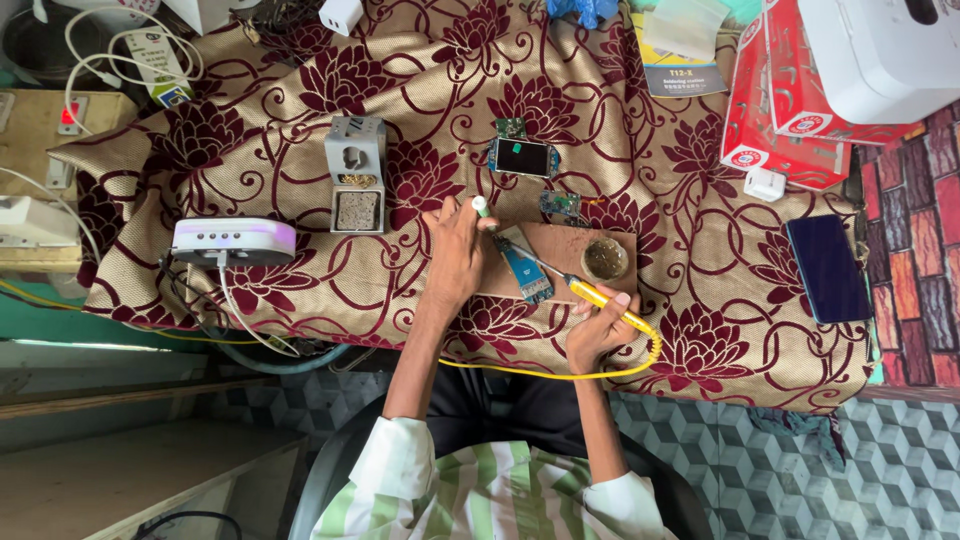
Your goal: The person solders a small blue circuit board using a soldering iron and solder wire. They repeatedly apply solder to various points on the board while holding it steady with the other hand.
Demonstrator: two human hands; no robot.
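Fingers of the right hand (598,335) clench a yellow soldering iron (605,298) by its handle, tip on the blue circuit board (524,265). The left hand (458,250) pins that board to the wooden block (580,250) and pinches a small white-and-green tube (481,206). The board looks light, stiff and fragile, best held by its edges; the iron only by its handle. Right of the board, a small round tin (605,259) holds brownish paste. Farther left on the bench (300,290), a grey stand (356,173) holds brass wool and a sponge.
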